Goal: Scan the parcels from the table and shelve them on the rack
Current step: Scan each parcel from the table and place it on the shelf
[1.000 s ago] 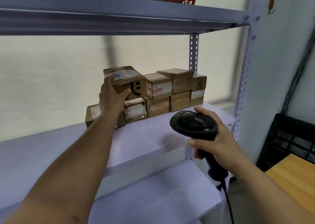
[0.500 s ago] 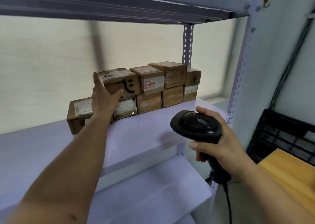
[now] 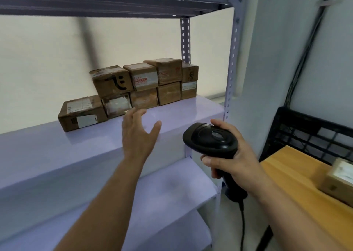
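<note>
Fingers (image 3: 133, 115) of the left hand (image 3: 139, 136) are lying straight and spread, thumb out to the right, gripping nothing. The hand is hovering over the front of the shelf (image 3: 181, 113), just short of the parcels (image 3: 145, 86) and not touching them. Right hand (image 3: 231, 161) is wrapping tight round the handle of the scanner (image 3: 210, 140), and the cable (image 3: 242, 222) is hanging down from the grip.

Parcels are sitting at the back right of the shelf in two rows, four stacked on five, pressed side to side up to the rear post (image 3: 185, 40). At the left end the low parcel (image 3: 82, 113) is carrying nothing on top. Up and right of it, the face parcel (image 3: 111, 81) is leaning slightly. Right of the front post (image 3: 232, 59), a black crate (image 3: 315, 134) is standing behind the wooden table (image 3: 298, 184), where another box (image 3: 338, 178) is lying at the frame's edge.

Low parcel's long axis is running along the shelf, its white label facing front. Scanner's head is pointing away toward the shelf, with the handle running down.
</note>
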`<act>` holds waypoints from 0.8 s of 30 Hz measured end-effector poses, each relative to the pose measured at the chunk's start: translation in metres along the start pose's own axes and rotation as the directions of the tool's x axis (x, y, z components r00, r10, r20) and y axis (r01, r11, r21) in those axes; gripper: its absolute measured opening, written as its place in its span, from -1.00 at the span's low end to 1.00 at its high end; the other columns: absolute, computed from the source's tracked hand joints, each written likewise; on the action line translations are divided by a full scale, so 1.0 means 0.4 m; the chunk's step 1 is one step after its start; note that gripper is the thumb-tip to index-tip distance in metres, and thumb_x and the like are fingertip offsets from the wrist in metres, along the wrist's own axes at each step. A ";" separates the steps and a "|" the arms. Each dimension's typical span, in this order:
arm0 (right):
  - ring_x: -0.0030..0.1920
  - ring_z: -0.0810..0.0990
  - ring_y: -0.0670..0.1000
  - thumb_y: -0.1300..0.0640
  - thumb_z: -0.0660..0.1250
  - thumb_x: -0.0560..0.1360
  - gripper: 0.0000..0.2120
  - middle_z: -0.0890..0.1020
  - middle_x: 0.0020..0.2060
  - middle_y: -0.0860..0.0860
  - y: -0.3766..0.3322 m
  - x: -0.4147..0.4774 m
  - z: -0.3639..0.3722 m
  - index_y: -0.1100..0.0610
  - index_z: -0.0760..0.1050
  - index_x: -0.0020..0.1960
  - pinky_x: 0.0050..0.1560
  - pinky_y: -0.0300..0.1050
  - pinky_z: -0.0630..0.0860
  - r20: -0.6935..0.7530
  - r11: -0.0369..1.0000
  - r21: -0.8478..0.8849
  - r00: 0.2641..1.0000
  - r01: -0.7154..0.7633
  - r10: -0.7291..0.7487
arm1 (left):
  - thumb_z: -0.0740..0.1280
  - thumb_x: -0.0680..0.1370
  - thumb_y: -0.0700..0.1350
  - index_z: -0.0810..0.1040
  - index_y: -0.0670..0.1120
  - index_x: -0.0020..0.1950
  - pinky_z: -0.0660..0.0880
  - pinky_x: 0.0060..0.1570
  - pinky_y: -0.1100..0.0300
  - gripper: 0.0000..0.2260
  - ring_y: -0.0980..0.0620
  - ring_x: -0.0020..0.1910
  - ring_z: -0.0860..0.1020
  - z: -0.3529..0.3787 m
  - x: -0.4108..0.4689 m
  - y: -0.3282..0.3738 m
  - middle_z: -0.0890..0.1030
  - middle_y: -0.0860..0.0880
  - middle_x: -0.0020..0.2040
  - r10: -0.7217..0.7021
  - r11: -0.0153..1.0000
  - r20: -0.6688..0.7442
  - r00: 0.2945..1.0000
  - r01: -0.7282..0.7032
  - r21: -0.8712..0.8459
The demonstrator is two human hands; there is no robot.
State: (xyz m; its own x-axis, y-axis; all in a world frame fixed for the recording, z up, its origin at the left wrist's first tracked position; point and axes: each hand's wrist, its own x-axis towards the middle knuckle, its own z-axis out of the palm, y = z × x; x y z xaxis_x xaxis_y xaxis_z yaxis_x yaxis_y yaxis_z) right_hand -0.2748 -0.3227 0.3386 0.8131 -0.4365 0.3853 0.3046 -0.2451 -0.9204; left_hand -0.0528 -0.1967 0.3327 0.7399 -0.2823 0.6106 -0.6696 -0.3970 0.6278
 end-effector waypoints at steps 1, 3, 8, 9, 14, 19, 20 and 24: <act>-0.43 0.56 0.17 0.43 0.53 0.33 -0.24 0.63 0.03 0.08 0.003 -0.029 -0.018 -0.31 0.47 0.23 -0.40 -0.01 0.56 -0.016 1.000 0.003 1.000 -0.010 0.010 | 0.40 0.53 0.02 0.45 -0.12 0.32 0.30 0.37 -0.08 -0.57 -0.08 0.40 0.30 0.021 -0.042 0.022 0.39 -0.11 0.39 0.009 1.000 0.056 0.998 -0.008 -0.004; -0.44 0.55 0.16 0.37 0.56 0.30 -0.25 0.65 -0.02 0.03 0.007 -0.089 -0.060 -0.30 0.47 0.24 -0.40 -0.01 0.55 -0.042 1.000 0.012 0.999 -0.029 0.029 | 0.40 0.53 0.01 0.46 -0.11 0.31 0.31 0.34 0.05 -0.60 -0.06 0.36 0.34 0.063 -0.128 0.071 0.43 -0.09 0.36 0.011 1.000 0.149 0.989 -0.007 -0.024; -0.41 0.58 0.14 0.39 0.57 0.30 -0.24 0.65 0.01 0.01 0.007 -0.249 -0.194 -0.27 0.46 0.27 -0.43 -0.03 0.54 -0.140 0.998 0.008 0.988 -0.061 0.062 | 0.40 0.52 0.05 0.40 -0.05 0.40 0.39 0.25 0.10 -0.51 -0.04 0.29 0.42 0.188 -0.331 0.203 0.45 -0.04 0.33 -0.001 0.995 0.366 0.931 0.037 -0.092; -0.38 0.60 0.14 0.40 0.57 0.30 -0.23 0.65 0.03 -0.02 0.003 -0.281 -0.222 -0.24 0.45 0.29 -0.43 -0.02 0.55 -0.162 0.998 -0.003 0.984 -0.069 0.068 | 0.39 0.52 0.07 0.37 -0.03 0.43 0.40 0.26 0.06 -0.48 -0.03 0.30 0.42 0.215 -0.369 0.232 0.43 -0.03 0.35 0.005 0.995 0.402 0.916 0.036 -0.093; -0.20 0.66 -0.01 0.24 0.61 0.23 -0.21 0.61 0.13 -0.01 -0.027 -0.439 -0.364 -0.14 0.39 0.35 -0.42 -0.08 0.58 -0.259 0.993 -0.053 0.962 -0.101 0.084 | 0.38 0.52 0.12 0.30 0.02 0.48 0.42 0.26 -0.03 -0.42 -0.01 0.33 0.41 0.328 -0.528 0.379 0.41 -0.01 0.39 0.058 0.994 0.509 0.859 0.000 -0.114; -0.20 0.64 -0.09 0.18 0.66 0.21 -0.15 0.61 0.15 -0.09 -0.047 -0.582 -0.506 -0.13 0.37 0.38 -0.34 -0.18 0.58 -0.358 0.988 -0.089 0.930 -0.128 0.088 | 0.40 0.51 0.12 0.32 0.03 0.45 0.39 0.28 0.00 -0.43 -0.01 0.33 0.40 0.432 -0.653 0.526 0.42 0.00 0.36 0.121 0.987 0.603 0.788 -0.031 -0.157; -0.23 0.65 -0.06 0.23 0.64 0.23 -0.16 0.61 0.14 -0.09 -0.051 -0.609 -0.531 -0.07 0.36 0.40 -0.39 -0.14 0.57 -0.377 0.987 -0.083 0.921 -0.135 0.094 | 0.40 0.51 0.12 0.32 0.02 0.45 0.39 0.29 -0.01 -0.44 -0.02 0.33 0.39 0.450 -0.677 0.552 0.42 -0.01 0.36 0.138 0.984 0.620 0.772 -0.035 -0.174; -0.28 0.64 -0.10 0.30 0.59 0.27 -0.19 0.58 0.18 -0.02 -0.066 -0.713 -0.615 -0.09 0.36 0.40 -0.41 -0.10 0.57 -0.447 0.979 -0.116 0.889 -0.169 0.100 | 0.38 0.51 0.12 0.30 0.02 0.48 0.41 0.26 -0.07 -0.42 -0.05 0.32 0.40 0.513 -0.767 0.650 0.41 -0.02 0.36 0.199 0.972 0.687 0.698 -0.052 -0.229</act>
State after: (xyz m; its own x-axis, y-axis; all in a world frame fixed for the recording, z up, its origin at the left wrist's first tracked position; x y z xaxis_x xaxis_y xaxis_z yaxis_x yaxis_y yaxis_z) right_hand -0.6367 -0.4048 0.2694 0.5314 -0.7995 0.2798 0.1033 -0.2667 -0.9582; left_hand -0.4406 -0.3924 0.2093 0.4283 -0.8766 0.2196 -0.7042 -0.1715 0.6889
